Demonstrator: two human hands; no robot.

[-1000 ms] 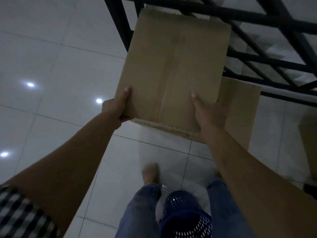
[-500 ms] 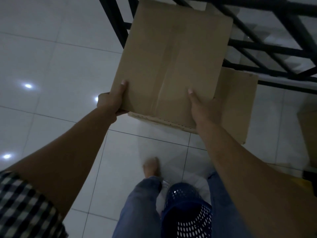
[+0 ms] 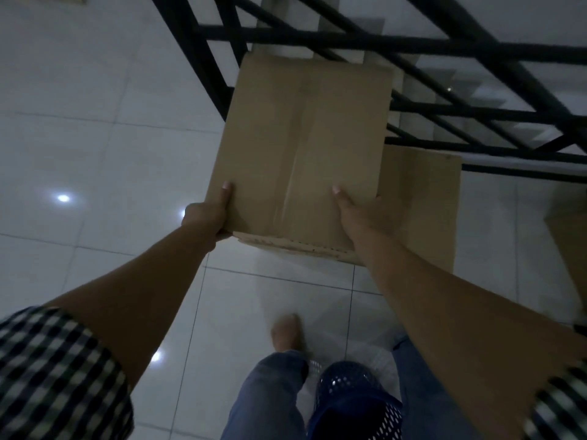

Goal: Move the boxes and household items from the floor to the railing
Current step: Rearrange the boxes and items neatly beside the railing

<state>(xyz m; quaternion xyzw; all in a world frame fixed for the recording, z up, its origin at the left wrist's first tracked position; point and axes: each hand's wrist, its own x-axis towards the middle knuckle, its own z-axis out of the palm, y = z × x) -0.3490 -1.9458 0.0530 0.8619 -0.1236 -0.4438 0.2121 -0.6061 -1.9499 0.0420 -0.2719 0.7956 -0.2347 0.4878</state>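
A closed brown cardboard box (image 3: 305,147) is held up in front of me, its far edge close to the black metal railing (image 3: 413,49). My left hand (image 3: 208,214) grips its near left corner, thumb on top and fingers underneath. My right hand (image 3: 362,214) grips the near right side, thumb lying on the top face. A second cardboard box (image 3: 425,198) sits lower down, behind and to the right of the held one, against the railing's foot.
White glossy floor tiles (image 3: 95,160) stretch to the left. A dark blue perforated plastic basket (image 3: 352,404) stands between my legs. Another cardboard piece (image 3: 571,236) shows at the right edge. Stairs (image 3: 476,90) descend beyond the railing.
The view has tilted, so the box sits lower in the frame with more railing visible above it. Both hands keep the same grip.
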